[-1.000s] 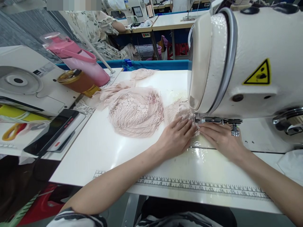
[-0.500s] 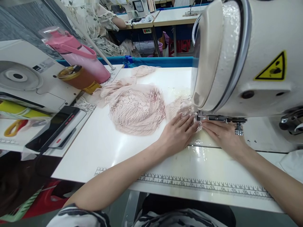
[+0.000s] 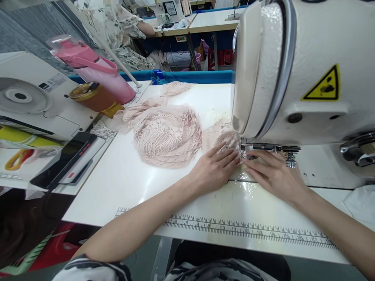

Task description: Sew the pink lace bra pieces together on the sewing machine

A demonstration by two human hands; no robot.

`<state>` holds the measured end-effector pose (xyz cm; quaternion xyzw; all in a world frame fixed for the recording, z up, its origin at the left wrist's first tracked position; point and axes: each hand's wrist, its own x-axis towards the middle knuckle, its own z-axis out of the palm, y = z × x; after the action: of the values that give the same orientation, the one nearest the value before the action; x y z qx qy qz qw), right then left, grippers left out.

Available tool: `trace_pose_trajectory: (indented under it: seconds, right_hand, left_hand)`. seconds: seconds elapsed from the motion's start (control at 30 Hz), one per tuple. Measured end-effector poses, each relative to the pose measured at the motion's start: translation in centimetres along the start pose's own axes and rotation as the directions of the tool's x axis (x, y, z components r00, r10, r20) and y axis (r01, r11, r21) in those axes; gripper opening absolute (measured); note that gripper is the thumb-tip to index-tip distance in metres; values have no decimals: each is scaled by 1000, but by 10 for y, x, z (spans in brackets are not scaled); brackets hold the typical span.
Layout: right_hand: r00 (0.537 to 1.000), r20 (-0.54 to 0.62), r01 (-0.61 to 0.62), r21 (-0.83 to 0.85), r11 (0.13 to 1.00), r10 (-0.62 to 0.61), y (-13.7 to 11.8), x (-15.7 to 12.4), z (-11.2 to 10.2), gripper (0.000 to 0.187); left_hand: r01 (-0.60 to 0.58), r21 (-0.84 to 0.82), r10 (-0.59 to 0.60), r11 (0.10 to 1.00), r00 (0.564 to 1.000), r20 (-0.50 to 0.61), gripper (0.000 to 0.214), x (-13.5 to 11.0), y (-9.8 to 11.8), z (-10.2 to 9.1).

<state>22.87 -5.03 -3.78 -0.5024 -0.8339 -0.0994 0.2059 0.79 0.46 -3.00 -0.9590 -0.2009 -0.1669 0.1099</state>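
Note:
A heap of pale pink lace fabric (image 3: 166,134) lies on the white sewing table (image 3: 123,183), trailing right toward the needle. My left hand (image 3: 215,169) lies flat, fingers stretched, on the lace just left of the presser foot (image 3: 244,150). My right hand (image 3: 274,173) rests flat on the table to the foot's right, its fingertips touching the lace edge under the foot. The cream sewing machine head (image 3: 301,74) hangs over both hands and hides the needle.
A pink bottle (image 3: 93,72) and a brown jar (image 3: 92,97) stand at the far left, beside another machine (image 3: 32,97) and a dark control panel (image 3: 68,158). A printed ruler (image 3: 249,230) runs along the near edge. Another person in a floral garment (image 3: 117,27) sits behind.
Both hands stay at the presser foot; they have shifted slightly toward me and left in the picture as the camera moved a little.

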Motion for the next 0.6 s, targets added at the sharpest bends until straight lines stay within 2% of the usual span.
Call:
trace_pose_trajectory:
  seconds: [0.2,0.33,0.6]
  right_hand:
    - [998,59,-10,42,999,8,-3,2,2,28]
    - [999,41,0,-2,1000,0,-6,4,2,30]
    - [1000,23,1,-75,997,1,-9,6,3,32]
  left_hand:
    - [46,-8,-46,999,999,-24,32,-2,-2,1]
    - [63,6,-63,998,998,4,32,-2,-3,3]
    - [68,58,-68,996,998,-13,33,0,-4,3]
